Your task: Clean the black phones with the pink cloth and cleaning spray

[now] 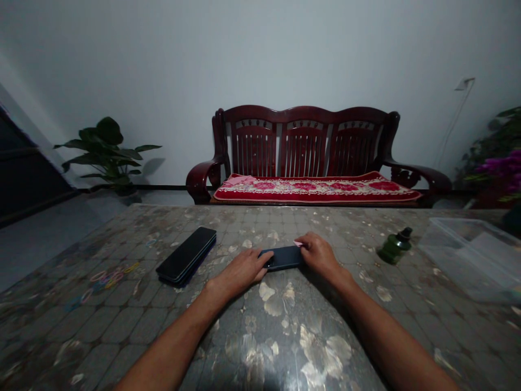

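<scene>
A dark blue smartphone [286, 257] lies between my two hands on the patterned table, its back seemingly turned up. My left hand [249, 266] grips the phone's left end, thumb near the dark camera area. At the other end, my right hand [319, 252] pinches a small pink piece [298, 244], cloth or paper, against the far right corner. The right fingers partly hide that end. To the left of my left hand rests a stack of phones [188, 255], the top one with a black screen.
Colourful rubber bands [112, 277] are scattered at the left of the table [260, 336]. On the right stand a green bottle [394, 247] with a black top and a clear plastic box [472, 260]. Beyond the table is a wooden bench [307, 141] with a red floral cover.
</scene>
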Tool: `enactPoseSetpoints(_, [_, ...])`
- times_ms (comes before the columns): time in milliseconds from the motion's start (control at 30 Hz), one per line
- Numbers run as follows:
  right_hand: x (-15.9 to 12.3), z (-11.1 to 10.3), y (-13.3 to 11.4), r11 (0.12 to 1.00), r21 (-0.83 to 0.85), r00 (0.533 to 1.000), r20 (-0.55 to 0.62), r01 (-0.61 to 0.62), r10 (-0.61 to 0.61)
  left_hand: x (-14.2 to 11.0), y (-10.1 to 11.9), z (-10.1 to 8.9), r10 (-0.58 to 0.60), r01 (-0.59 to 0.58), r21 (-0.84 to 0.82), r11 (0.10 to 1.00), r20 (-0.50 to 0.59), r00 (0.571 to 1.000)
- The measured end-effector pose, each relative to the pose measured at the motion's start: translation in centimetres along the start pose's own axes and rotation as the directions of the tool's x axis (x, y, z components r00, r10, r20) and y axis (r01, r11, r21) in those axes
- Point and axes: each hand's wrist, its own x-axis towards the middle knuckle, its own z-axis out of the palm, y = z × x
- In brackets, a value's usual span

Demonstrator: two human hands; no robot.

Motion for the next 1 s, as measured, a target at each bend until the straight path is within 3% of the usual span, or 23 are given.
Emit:
enactPoseSetpoints(133, [0.0,-0.1,0.0,0.994,0.080,0.987,-0.148,0.076,-0.063,0.1,0.1,-1.2,-0.027,0.029,-0.096,0.995,0.024,0.999])
enactPoseSetpoints(233, [0.0,-0.4,0.0,0.979,0.111,0.952,-0.276,0.171,-0.135,0.1,-0.1,-1.9,-0.072,0.076,-0.154,0.985,0.032,0.997])
enactPoseSetpoints(333, [0.0,-0.7,0.0,0.972,0.070,0.926,-0.327,0.222,-0.188,0.3,-0.3,-2.2,-0.139,0.146,-0.157,0.977,0.055,0.989])
enactPoseSetpoints(600, [-0.5,-1.0,-1.1,0.983,-0.125,0.982,-0.121,0.132,-0.147,0.7,-0.8,-2.0,-0.177,0.178,-0.127,0.976,0.022,0.984])
enactPoseSetpoints(833, [-1.2,-0.4,-3.0,0.959,-0.088,0.963,-0.004,0.269,-0.271,0.6,-1.0,-1.4,-0.149,0.145,-0.166,0.976,-0.012,0.989])
enactPoseSetpoints(900, [-0.9,-0.6,-2.6,0.973,-0.091,0.976,-0.027,0.213,-0.216,0.6,-1.0,-1.1,-0.138,0.133,-0.147,0.980,-0.021,0.990])
enactPoseSetpoints(1000, [0.0,-1.3,-0.7,0.996,-0.080,0.996,-0.080,0.035,-0.041,0.5,-0.9,-0.6,-0.108,0.105,-0.104,0.989,-0.029,0.994])
